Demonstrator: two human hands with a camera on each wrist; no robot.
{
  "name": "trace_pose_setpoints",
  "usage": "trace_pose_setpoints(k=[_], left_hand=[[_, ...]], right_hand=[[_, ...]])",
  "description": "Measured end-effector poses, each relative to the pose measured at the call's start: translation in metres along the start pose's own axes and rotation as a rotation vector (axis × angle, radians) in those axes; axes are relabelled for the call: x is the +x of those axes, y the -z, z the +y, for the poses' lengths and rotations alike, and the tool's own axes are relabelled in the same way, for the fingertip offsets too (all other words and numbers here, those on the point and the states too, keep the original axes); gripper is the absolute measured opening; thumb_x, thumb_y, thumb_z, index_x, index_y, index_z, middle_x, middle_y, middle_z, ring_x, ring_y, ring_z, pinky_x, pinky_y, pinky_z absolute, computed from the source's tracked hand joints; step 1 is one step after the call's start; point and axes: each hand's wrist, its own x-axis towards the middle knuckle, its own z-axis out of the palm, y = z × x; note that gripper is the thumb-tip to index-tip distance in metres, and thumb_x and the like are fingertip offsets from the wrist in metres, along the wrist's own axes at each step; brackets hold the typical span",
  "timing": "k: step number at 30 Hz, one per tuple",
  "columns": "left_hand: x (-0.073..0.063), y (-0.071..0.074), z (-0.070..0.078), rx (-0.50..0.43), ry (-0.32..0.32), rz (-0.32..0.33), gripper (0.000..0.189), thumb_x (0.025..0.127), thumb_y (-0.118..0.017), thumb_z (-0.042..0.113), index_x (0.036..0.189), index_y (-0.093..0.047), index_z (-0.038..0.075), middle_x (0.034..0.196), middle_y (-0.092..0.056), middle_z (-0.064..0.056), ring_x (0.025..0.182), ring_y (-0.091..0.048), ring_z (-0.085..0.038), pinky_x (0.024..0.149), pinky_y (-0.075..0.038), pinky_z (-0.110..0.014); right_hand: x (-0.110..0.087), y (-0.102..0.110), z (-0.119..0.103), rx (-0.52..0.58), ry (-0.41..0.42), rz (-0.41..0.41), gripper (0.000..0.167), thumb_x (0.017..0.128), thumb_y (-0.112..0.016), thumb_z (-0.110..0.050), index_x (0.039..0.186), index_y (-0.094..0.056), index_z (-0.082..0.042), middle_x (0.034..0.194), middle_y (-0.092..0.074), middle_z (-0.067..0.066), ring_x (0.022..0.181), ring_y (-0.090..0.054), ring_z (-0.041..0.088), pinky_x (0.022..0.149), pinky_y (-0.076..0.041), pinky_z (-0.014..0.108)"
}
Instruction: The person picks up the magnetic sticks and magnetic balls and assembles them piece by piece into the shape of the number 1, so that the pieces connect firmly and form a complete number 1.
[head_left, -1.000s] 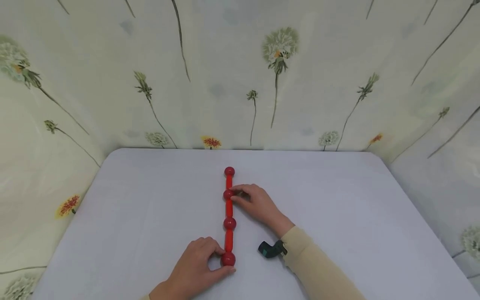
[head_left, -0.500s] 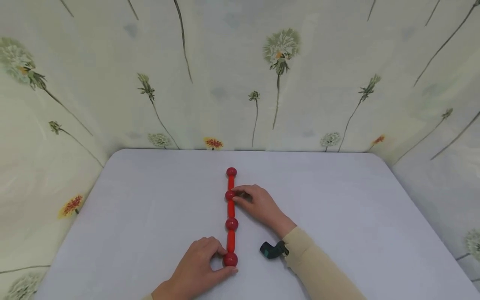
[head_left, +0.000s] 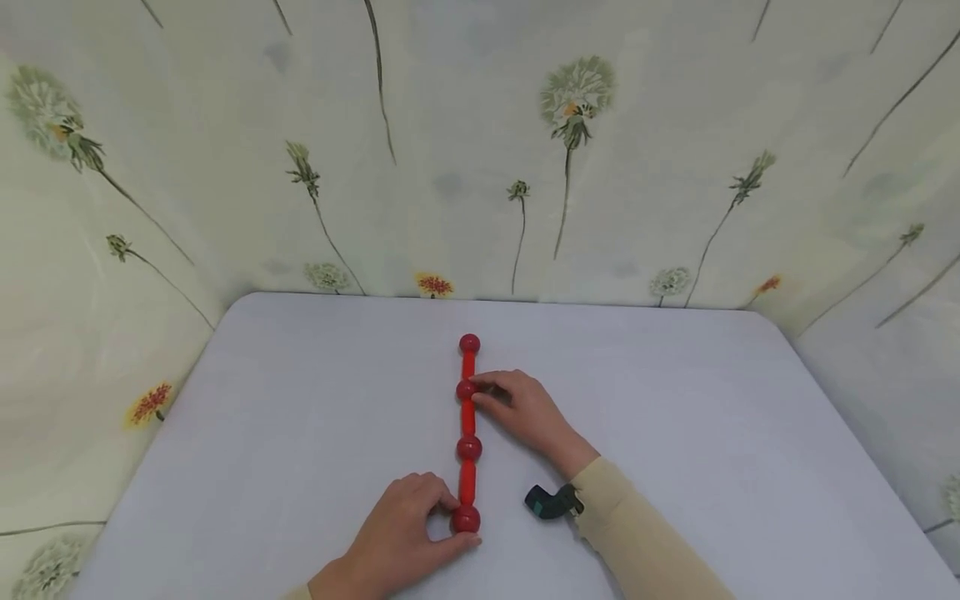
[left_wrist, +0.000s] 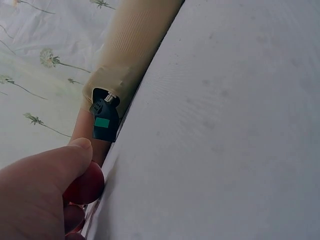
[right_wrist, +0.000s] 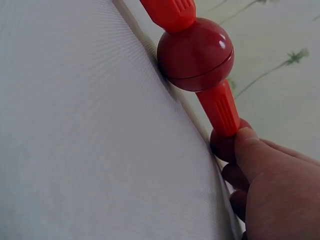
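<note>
A straight chain of dark red balls joined by bright red ribbed rods (head_left: 467, 483) lies on the white table, running away from me. My left hand (head_left: 397, 529) holds the nearest ball (head_left: 466, 521) between thumb and fingers; in the left wrist view the thumb lies over that ball (left_wrist: 87, 185). Farther up, my right hand (head_left: 528, 417) pinches the second ball from the far end (head_left: 465, 390), also seen as the gripped ball (right_wrist: 223, 146) in the right wrist view. Between the hands sits an untouched ball (head_left: 469, 447). Another ball (head_left: 469, 343) tops the far end.
The white table (head_left: 675, 400) has a back edge against a hanging cloth (head_left: 465, 125) printed with dandelions. A dark wrist camera (head_left: 551, 502) sticks out from my right sleeve (head_left: 637, 533), just right of the chain.
The whole head view has shifted a little, so everything appears slightly farther right. Both hands keep their hold on the same balls, and the chain looks unchanged.
</note>
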Motion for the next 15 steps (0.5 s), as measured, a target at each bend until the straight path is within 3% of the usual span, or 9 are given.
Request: trace_pose_setpoints(k=[9, 12, 15], left_hand=[[0.0, 0.002, 0.002, -0.01, 0.049, -0.022, 0.044, 0.078, -0.072, 0.066, 0.103, -0.059, 0.031, 0.09, -0.055, 0.022, 0.082, -0.051, -0.002, 0.072, -0.048, -0.024], [0.003, 0.002, 0.003, -0.045, 0.113, -0.056, 0.049, 0.075, -0.072, 0.068, 0.104, -0.057, 0.032, 0.091, -0.055, 0.02, 0.083, -0.051, -0.003, 0.071, -0.048, -0.024], [0.006, 0.012, 0.004, -0.125, 0.225, -0.084, 0.052, 0.074, -0.074, 0.067, 0.106, -0.057, 0.03, 0.095, -0.056, 0.016, 0.087, -0.052, -0.006, 0.073, -0.049, -0.027]], right_hand=[[0.0, 0.001, 0.0, 0.007, -0.017, 0.018, 0.037, 0.093, -0.069, -0.038, 0.129, -0.064, -0.031, 0.114, -0.064, -0.019, 0.103, -0.058, 0.004, 0.089, -0.05, 0.032], [-0.001, 0.002, 0.003, 0.028, -0.054, 0.051, 0.038, 0.093, -0.068, -0.039, 0.13, -0.064, -0.032, 0.111, -0.064, -0.018, 0.099, -0.059, 0.005, 0.087, -0.052, 0.033], [0.001, 0.005, 0.004, 0.063, -0.089, 0.053, 0.041, 0.094, -0.066, -0.044, 0.132, -0.061, -0.033, 0.112, -0.064, -0.017, 0.099, -0.06, 0.005, 0.087, -0.052, 0.033]])
